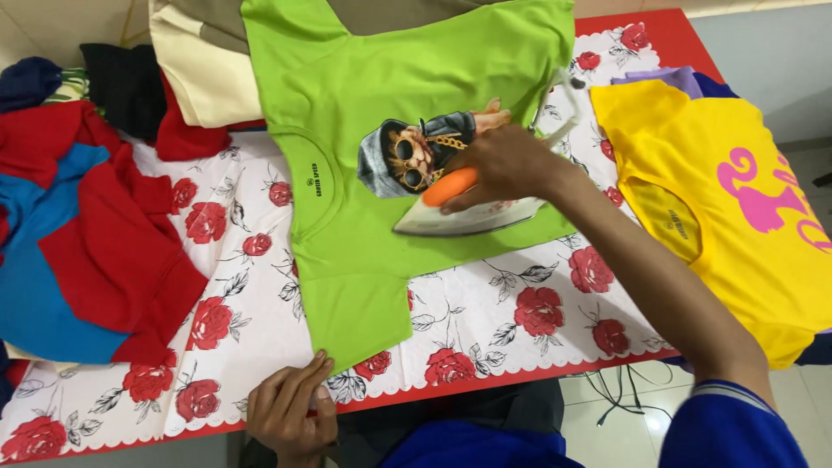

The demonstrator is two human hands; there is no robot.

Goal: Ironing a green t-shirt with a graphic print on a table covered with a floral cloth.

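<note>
Left hand (pixel 290 414), fingers loose, pins green T-shirt (pixel 364 199) sleeve at table edge; right hand (pixel 503 165) clamped on iron (pixel 464 212): mid-pressing, next stroke needs fabric taut.

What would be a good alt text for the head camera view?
A right hand presses an orange-handled iron on a lime green T-shirt spread over a rose-printed table cover. The left hand rests at the table's near edge.
</note>
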